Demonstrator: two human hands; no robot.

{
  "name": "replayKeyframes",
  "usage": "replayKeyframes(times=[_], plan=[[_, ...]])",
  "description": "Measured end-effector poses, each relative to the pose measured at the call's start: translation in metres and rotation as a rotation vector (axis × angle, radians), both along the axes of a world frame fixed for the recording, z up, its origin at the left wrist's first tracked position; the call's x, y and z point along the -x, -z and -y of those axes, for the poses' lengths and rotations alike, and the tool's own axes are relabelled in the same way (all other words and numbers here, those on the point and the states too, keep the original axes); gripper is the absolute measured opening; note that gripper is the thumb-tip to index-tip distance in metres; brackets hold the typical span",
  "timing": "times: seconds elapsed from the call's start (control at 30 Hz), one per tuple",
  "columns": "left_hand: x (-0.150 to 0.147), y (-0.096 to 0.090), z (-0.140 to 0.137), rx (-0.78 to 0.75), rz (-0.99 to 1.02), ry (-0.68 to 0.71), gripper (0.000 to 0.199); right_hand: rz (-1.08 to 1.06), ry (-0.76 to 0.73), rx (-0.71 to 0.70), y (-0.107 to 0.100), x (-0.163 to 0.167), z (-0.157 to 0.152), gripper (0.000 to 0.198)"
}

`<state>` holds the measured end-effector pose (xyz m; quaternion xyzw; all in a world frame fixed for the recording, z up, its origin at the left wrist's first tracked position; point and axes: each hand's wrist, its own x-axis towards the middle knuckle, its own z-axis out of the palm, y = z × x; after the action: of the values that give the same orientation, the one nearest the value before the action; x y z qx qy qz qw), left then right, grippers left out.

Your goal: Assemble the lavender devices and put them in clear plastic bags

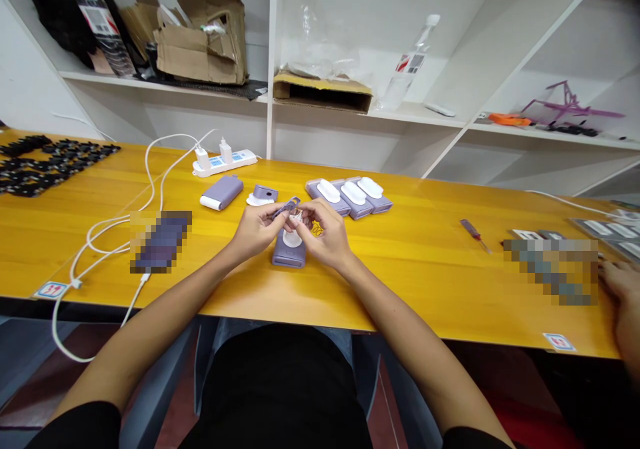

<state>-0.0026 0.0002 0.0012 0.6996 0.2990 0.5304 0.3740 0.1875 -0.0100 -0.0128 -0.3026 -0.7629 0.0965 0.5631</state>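
Note:
Over the table's middle, my left hand [257, 230] is closed around a small purple-grey plastic frame [289, 205]. Close against it, my right hand [327, 233] pinches a small white part [297, 216] whose exact kind I cannot make out. Beneath the fingers lies a purple case [289, 259] with a rounded white piece [292, 239] on top, partly hidden by my hands. A yellow coiled wire or band [317, 229] shows beside the right fingers. Just behind are a small purple block with a hole [265, 194] and a purple case with a white end [223, 193].
Several purple cases with white oval tops [355, 194] stand at the back. A power strip [226, 162], white cables and a blurred phone [163, 242] lie left. To the right are a screwdriver [475, 235] and another person's hand [623, 282]. Shelves [320, 129] rise behind.

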Motion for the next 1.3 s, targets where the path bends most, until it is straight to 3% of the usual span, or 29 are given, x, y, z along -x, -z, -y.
replayKeyframes(times=[0.37,0.63,0.87,1.13,1.3], plan=[[0.001,0.005,0.002,-0.045,-0.055,-0.090,0.031,0.188,0.038,-0.155,0.003,-0.002,0.001,0.026],[-0.001,0.009,0.001,0.004,-0.055,-0.083,0.034,0.189,0.078,-0.186,0.005,-0.001,-0.001,0.020],[-0.001,0.009,0.001,-0.031,-0.089,-0.099,0.032,0.142,0.079,-0.109,0.001,-0.002,-0.001,0.010],[-0.004,0.010,0.003,-0.111,-0.144,-0.122,0.027,0.072,0.033,0.019,0.000,0.000,0.000,0.021],[-0.005,0.013,0.002,-0.126,-0.159,-0.150,0.029,0.097,-0.002,0.048,0.000,-0.001,0.000,0.010]])
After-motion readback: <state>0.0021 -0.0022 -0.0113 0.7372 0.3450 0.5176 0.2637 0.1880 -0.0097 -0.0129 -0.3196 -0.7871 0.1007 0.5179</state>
